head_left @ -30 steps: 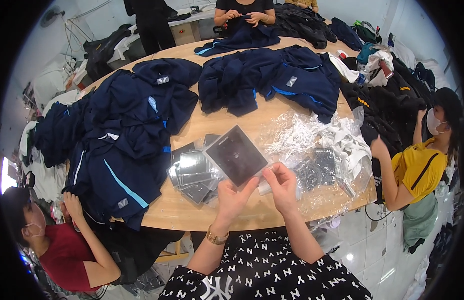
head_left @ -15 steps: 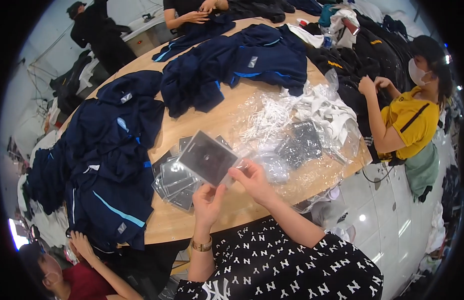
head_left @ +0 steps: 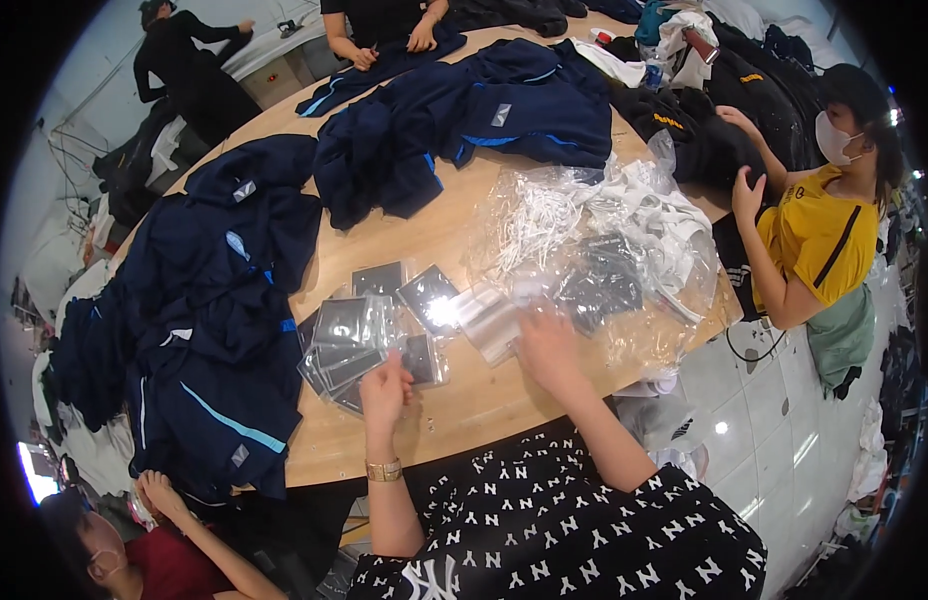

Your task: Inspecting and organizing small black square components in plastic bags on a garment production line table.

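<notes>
At the near edge of the table (head_left: 454, 240), my left hand (head_left: 385, 388) is resting loosely curled on the stacked packets (head_left: 349, 345), steadying them. My right hand (head_left: 547, 345) is blurred, so I cannot tell its grip, beside the clear bags (head_left: 604, 260).

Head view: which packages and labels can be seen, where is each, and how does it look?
Flat sachets: fanned stack by the left hand, clear plastic, dark square inserts.
Large clear bag: right of centre, crumpled, white and dark contents; right hand at its near edge.
Garment labels: small grey patches on navy clothes.
</notes>
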The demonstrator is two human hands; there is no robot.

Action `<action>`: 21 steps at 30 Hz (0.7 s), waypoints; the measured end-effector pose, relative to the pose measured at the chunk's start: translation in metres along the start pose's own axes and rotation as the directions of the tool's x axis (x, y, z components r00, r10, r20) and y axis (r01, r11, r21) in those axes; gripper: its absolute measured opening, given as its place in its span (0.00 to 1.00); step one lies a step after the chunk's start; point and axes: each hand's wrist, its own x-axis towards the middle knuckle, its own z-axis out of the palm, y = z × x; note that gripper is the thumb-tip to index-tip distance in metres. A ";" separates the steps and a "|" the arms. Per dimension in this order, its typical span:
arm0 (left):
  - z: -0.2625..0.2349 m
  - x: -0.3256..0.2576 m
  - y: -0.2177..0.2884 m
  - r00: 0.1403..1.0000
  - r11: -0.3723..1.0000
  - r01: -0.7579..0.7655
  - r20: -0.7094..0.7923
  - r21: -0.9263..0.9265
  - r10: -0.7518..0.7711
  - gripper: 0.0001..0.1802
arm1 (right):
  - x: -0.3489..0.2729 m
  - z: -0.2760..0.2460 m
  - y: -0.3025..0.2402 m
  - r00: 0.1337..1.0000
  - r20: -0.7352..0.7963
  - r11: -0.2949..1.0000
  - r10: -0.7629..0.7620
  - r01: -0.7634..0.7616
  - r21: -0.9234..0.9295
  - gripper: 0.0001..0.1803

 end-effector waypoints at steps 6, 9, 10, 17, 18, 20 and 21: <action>0.059 -0.012 0.019 0.786 0.702 -0.617 0.221 0.357 0.578 0.18 | 0.006 0.003 0.039 0.934 -0.348 0.961 0.085 -0.169 -0.218 0.29; 0.088 -0.016 0.028 0.603 0.392 -0.759 0.334 0.521 0.724 0.20 | 0.001 -0.002 0.048 0.951 -0.247 0.968 0.187 -0.221 -0.115 0.27; 0.096 -0.013 0.022 0.615 0.404 -0.742 0.304 0.535 0.727 0.20 | 0.001 -0.004 0.051 0.957 -0.246 0.975 0.155 -0.189 -0.119 0.27; 0.102 0.001 0.003 0.698 0.467 -0.705 0.404 0.533 0.591 0.15 | 0.004 -0.020 0.038 0.971 -0.237 0.997 0.037 -0.021 0.068 0.19; 0.097 -0.001 0.008 0.812 0.615 -0.583 0.375 0.531 0.446 0.13 | 0.005 -0.029 0.024 0.991 -0.017 0.936 0.134 -0.121 0.329 0.17; 0.091 -0.005 0.017 0.804 0.681 -0.589 0.238 0.434 0.544 0.11 | 0.005 -0.033 0.009 0.993 -0.109 0.890 0.055 0.000 0.456 0.18; 0.086 -0.008 0.021 0.787 0.729 -0.602 0.087 0.325 0.611 0.10 | 0.004 -0.034 0.003 0.979 -0.206 0.818 -0.010 0.127 0.561 0.18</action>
